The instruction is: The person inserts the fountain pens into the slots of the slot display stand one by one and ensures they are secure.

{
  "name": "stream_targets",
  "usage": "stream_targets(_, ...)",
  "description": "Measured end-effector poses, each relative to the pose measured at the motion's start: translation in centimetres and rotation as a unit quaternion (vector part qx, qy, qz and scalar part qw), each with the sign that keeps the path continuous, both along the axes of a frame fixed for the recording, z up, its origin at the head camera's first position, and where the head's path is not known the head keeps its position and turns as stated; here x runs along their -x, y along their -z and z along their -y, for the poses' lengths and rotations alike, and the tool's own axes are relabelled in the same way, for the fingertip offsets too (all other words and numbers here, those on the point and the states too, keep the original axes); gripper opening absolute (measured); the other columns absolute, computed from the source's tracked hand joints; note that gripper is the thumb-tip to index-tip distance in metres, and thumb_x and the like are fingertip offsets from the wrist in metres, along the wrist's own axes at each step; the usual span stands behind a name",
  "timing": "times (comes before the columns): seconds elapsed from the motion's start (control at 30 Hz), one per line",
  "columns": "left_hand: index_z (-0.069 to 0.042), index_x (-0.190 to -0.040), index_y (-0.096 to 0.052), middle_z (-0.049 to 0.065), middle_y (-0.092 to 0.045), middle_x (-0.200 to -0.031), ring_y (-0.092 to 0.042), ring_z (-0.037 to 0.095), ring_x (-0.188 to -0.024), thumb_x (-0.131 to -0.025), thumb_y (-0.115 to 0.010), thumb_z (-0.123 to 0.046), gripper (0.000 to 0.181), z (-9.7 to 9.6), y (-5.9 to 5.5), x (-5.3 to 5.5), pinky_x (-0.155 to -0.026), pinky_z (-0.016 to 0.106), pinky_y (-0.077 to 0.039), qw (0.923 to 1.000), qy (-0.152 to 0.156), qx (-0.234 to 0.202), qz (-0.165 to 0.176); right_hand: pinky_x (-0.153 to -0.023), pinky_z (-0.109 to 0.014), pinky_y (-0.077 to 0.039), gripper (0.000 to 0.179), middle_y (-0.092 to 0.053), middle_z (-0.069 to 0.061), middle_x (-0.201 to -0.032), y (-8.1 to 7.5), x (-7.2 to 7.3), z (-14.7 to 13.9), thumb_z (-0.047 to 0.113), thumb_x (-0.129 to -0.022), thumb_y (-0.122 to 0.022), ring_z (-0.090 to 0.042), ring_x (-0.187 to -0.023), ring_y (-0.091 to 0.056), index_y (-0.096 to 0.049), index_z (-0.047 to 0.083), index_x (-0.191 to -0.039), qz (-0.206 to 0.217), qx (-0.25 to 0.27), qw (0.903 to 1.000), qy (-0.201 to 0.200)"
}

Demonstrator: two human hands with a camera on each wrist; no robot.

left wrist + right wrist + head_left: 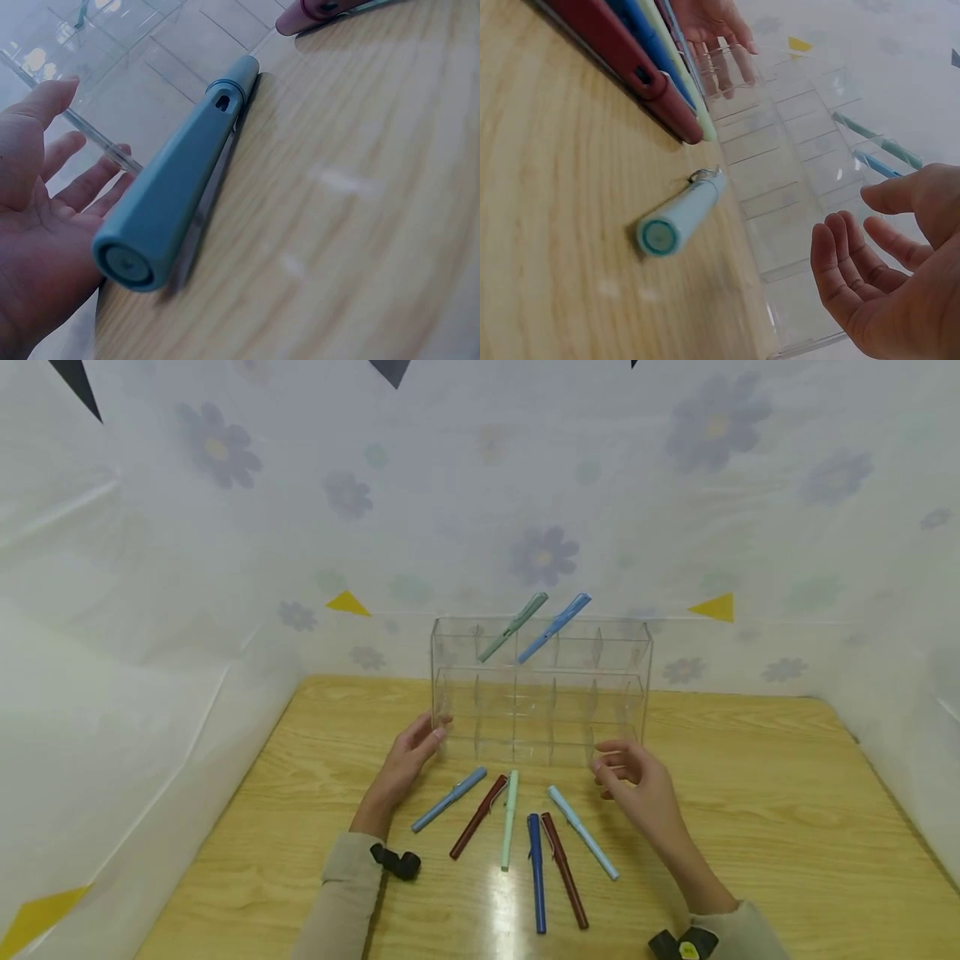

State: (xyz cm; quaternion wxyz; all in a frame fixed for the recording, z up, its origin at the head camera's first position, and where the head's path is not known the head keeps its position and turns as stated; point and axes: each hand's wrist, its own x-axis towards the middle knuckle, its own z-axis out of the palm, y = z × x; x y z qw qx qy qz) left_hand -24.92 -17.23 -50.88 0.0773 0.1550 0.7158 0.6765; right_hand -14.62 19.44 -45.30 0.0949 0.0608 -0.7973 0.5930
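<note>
A clear plastic organizer [534, 706] with two rows of compartments stands on the table. My left hand [408, 756] is at its left side, fingers fairly straight against the side wall and thumb toward the front. At the front right corner, my right hand [637, 781] hovers with loosely bent fingers and holds nothing; whether it touches the plastic is unclear. A green pen [513, 627] and a blue pen [555, 627] lean slanted in the upper row. Nearest the left hand lies a grey-blue pen [176, 180]; nearest the right lies a light blue pen [682, 214].
Between the forearms, more pens lie on the wooden table [750, 827]: a maroon pen [478, 817], a mint green pen [510, 822], a dark blue pen [537, 872] and a second maroon pen [565, 870]. A flower-patterned curtain [465, 510] hangs behind the table.
</note>
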Motion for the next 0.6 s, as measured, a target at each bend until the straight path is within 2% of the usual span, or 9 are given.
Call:
stream_targets(0.27, -0.009, -0.158, -0.041, 0.012, -0.048, -0.155, -0.039, 0.029, -0.146, -0.109, -0.054, -0.032, 0.055, 0.1, 0.3, 0.1, -0.117, 0.055, -0.029, 1.0, -0.003, 0.002, 0.003, -0.063, -0.039, -0.061, 0.029, -0.07, -0.019, -0.102, 1.5, -0.4, 0.8, 0.009, -0.098, -0.071, -0.034, -0.083, -0.071, -0.063, -0.005, -0.123, 0.033, -0.009, 0.9993, -0.016)
stream_targets(0.4, -0.009, -0.157, -0.041, 0.011, -0.048, -0.155, -0.04, 0.029, -0.145, -0.109, -0.055, -0.033, 0.056, 0.1, 0.2, 0.1, -0.117, 0.055, -0.03, 1.0, -0.003, 0.002, 0.003, -0.061, -0.034, -0.059, 0.029, -0.071, -0.017, -0.101, 2.2, -0.6, 1.4, 0.008, -0.097, -0.073, -0.031, -0.083, -0.071, -0.064, -0.004, -0.121, 0.052, -0.024, 0.998, -0.026)
stream_targets(0.6, -0.008, -0.158, -0.039, 0.012, -0.047, -0.156, -0.039, 0.03, -0.146, -0.109, -0.054, -0.033, 0.057, 0.0, 0.0, 0.1, -0.117, 0.056, -0.031, 1.0, 0.005, 0.0, 0.003, -0.069, -0.026, -0.056, 0.029, -0.071, -0.008, -0.1, 2.9, -0.8, 2.1, 0.01, -0.094, -0.077, -0.019, -0.084, -0.067, -0.068, 0.003, -0.12, 0.081, -0.09, 0.9924, -0.023)
